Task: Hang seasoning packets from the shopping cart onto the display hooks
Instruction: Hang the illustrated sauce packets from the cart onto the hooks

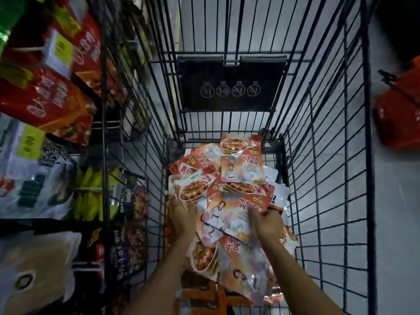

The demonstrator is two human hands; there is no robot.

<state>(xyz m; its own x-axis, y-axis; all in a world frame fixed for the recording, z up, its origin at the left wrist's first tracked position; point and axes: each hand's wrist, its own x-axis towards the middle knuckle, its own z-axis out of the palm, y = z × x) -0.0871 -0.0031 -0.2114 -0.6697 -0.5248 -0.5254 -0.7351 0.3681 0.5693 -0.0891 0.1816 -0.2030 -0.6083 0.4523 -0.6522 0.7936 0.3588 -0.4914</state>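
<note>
Seasoning packets (238,262): heaped loose and overlapping on the floor of the shopping cart (322,169), from the near end up to the far wall.

Left hand (181,220): reaches down into the left side of the heap, fingers straight and pointing away, tips touching the near edge of a bowl-print packet (192,189). Grips nothing.

Right hand (269,223): sits at the right side of the heap, about level with the left hand, fingertips on the near right corner of the top packet (234,210). Blurred; cannot tell whether pinching that corner or only resting on it.

Top packet: lies face up between the two hands, nearer the right one. Long axis: across the cart, tilted, right end farther away than the left. Printed figure toward the left end, red lettering toward the right.

Far packet (242,160): lies beyond the top packet, well apart from both hands. Long axis: along the cart, bowl picture at the far end.

Surroundings: black flap panel (229,85) with four round symbols, on the far wire wall above the heap. Wire side walls: close on both sides of the forearms. Left wall: between the heap and the display rack (45,98), loaded with red, green-yellow and white packs, strongly blurred. Red basket (400,110): outside the right wall, on the grey floor.
</note>
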